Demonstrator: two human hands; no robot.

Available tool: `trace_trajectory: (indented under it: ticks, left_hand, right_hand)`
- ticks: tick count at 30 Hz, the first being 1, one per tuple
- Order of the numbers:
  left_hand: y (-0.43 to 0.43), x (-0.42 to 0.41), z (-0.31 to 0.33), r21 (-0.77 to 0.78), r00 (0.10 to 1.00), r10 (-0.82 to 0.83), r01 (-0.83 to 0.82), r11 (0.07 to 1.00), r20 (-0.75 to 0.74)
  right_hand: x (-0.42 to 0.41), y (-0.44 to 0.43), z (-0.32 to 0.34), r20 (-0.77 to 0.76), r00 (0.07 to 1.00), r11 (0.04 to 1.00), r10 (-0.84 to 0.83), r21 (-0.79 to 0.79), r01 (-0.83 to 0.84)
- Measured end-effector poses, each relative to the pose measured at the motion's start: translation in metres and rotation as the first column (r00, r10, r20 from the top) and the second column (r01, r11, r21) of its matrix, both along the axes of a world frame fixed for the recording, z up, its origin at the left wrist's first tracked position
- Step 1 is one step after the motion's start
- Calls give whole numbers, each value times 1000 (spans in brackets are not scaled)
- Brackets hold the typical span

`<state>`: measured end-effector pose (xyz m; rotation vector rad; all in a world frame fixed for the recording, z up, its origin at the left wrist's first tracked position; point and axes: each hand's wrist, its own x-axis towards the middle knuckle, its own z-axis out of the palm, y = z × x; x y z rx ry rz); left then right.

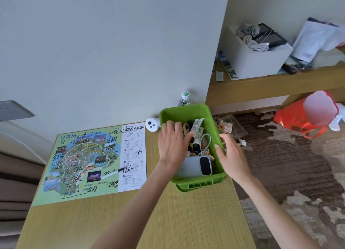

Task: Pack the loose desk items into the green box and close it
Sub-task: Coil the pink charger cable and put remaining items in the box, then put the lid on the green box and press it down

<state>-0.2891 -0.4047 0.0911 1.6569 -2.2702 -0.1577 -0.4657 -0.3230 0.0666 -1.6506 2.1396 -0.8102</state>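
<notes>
While both hands work at the green box (197,183), which sits at the right edge of the wooden desk (168,220), the step in hand looks like settling the contents so more will fit. At the box's near end lies a white gadget with a dark panel (196,166); beyond it are a looped white cable (206,141), a cream tube (197,132) and a black hairbrush (188,126). The left hand (172,144) lies flat on this pile, fingers straight and spread, pressing down. The right hand (232,155) grasps the box's right wall, thumb inside, steadying it.

Packing seems unfinished. A marker pen (112,174) rests on the scribbled park map (89,161) towards the desk's left side. At the far edge, a small white round device (152,124) sits just beside the box's far left corner, and a capped bottle (185,98) stands behind the box. The next move probably calls for lifting the left hand and reaching left for the marker. No lid is in view, so closing must wait until one is found.
</notes>
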Motion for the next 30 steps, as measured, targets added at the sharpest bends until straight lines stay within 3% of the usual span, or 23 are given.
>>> trace_trajectory:
  ticks: [2, 4, 9, 12, 19, 30]
  left_hand:
    - [-5, 12, 2, -16, 990, 103, -105, 994, -99]
    - [-6, 23, 2, 86, 971, 204, -195, 977, -123]
    - [3, 34, -12, 275, 939, 246, -177, 945, -241]
    - [5, 35, -12, 295, 893, 248, -139, 945, -376]
    - [10, 66, 0, 207, 819, 252, -166, 964, -515]
    - [49, 187, -2, 186, 822, 339, -285, 940, -458]
  right_hand:
    - [1, -1, 0, 14, 1000, 1000, -4, -10, 4]
    - [3, -1, 0, 21, 1000, 1000, -19, -10, 20]
    - [10, -5, -1, -31, 997, 995, -77, 65, 79]
    - [13, -5, 2, -47, 992, 992, -115, 45, 117]
    - [35, -4, 20, -53, 995, 996, -83, -49, 81]
    - [142, 25, 12, 107, 991, 996, 85, 11, -86]
